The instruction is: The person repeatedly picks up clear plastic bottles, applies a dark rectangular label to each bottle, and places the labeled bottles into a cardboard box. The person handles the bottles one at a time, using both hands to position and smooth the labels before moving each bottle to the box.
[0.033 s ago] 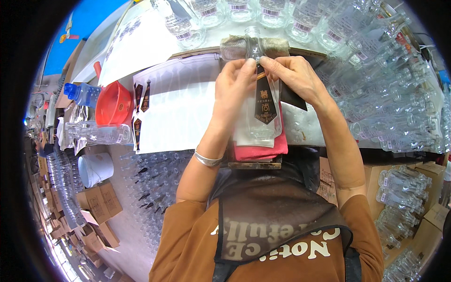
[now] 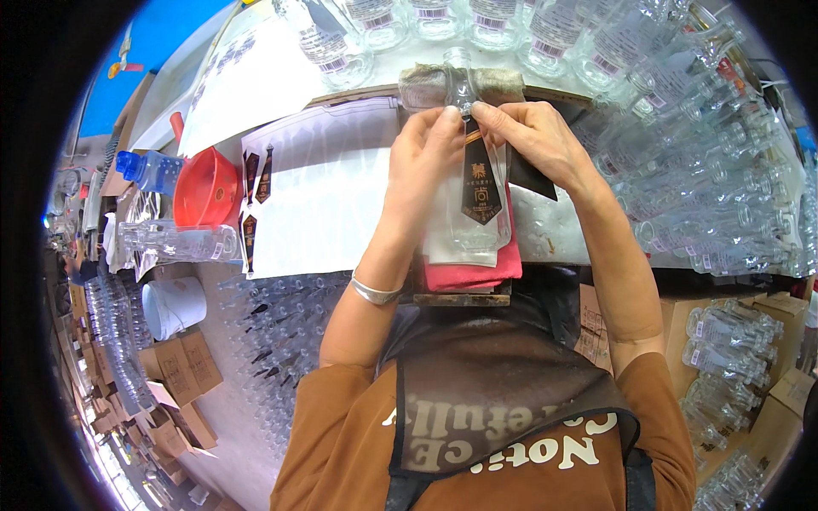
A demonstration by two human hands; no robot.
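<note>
A clear glass bottle (image 2: 503, 223) lies in front of me, its neck resting across a rolled cloth (image 2: 423, 87). On its upper face is a black, tie-shaped label (image 2: 482, 180) with gold print and an orange stripe. My left hand (image 2: 429, 143) is closed at the label's upper end, thumb beside the bottle's shoulder and partly blurred. From the other side my right hand (image 2: 537, 140) pinches the same end, its thumb almost meeting the left one. Under the bottle are white sheets and a red cloth (image 2: 477, 277).
To the left lies a white label sheet (image 2: 328, 230) with a few tie-shaped labels (image 2: 264, 175) at its edge. Beyond it are a red bowl (image 2: 207, 189) and a blue-capped bottle (image 2: 152, 170). Many glass bottles (image 2: 707, 213) crowd the right side; others stand along the far edge.
</note>
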